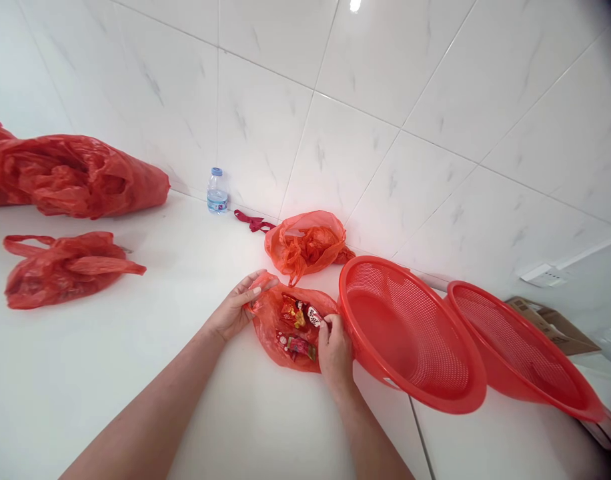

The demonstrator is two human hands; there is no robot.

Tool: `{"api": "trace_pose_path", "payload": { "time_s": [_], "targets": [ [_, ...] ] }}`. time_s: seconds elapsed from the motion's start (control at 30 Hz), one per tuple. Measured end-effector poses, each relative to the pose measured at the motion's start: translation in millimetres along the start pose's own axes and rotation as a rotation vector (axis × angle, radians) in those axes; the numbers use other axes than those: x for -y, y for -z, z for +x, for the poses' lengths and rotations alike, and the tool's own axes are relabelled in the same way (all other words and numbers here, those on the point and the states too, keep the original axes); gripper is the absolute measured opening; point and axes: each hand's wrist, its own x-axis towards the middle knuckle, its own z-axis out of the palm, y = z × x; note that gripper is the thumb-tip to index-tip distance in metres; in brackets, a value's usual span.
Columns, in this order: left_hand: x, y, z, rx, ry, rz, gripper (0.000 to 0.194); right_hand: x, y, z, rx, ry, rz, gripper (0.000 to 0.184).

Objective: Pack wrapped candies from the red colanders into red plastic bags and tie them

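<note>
On the white table lies a red plastic bag [270, 333], its mouth spread wide. My left hand [239, 305] is closed on the bag's left edge, thumb on top and fingers behind. Inside the bag are several wrapped candies, among them a red and gold one [292, 311] and a dark pink one [301, 347]. My right hand [335, 350] reaches over the bag's right side and pinches a white wrapped candy [314, 316] with red edges and dark lettering. Its lower end is hidden by my fingers.
Right of the bag stand two red perforated baskets [385, 333]. Behind it sits another open red bag [305, 243] beside a dark red ribbon [254, 221]. A water bottle [217, 193] stands by the tiled wall. More red bags [75, 267] lie left; a cardboard box [553, 325] is far right.
</note>
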Motion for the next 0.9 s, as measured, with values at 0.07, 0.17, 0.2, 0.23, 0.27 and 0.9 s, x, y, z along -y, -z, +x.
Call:
{"api": "trace_pose_path", "payload": {
  "time_s": [0.07,0.17,0.2,0.23,0.27,0.9],
  "targets": [
    [-0.1,0.4,-0.1,0.002,-0.002,0.003,0.048,-0.4,0.2,-0.1,0.01,0.003,-0.002,0.024],
    [-0.1,1.4,-0.1,0.007,-0.002,0.008,0.048,-1.0,0.4,-0.3,0.022,0.002,-0.01,0.024],
    [-0.1,1.7,-0.1,0.008,-0.002,0.006,0.048,-1.1,0.6,-0.4,0.022,-0.001,-0.006,0.024],
    [0.0,1.9,-0.1,0.009,-0.002,0.005,0.048,-1.2,0.8,-0.5,0.017,-0.002,0.0,0.024],
    [0.1,2.0,0.0,0.01,-0.002,0.004,0.048,-1.2,1.0,-0.7,0.011,-0.003,0.007,0.024],
    [-0.4,1.6,0.0,0.022,-0.01,-0.004,0.047,-4.5,-0.5,1.5,0.051,-0.008,-0.114,0.031]
  ]
}}
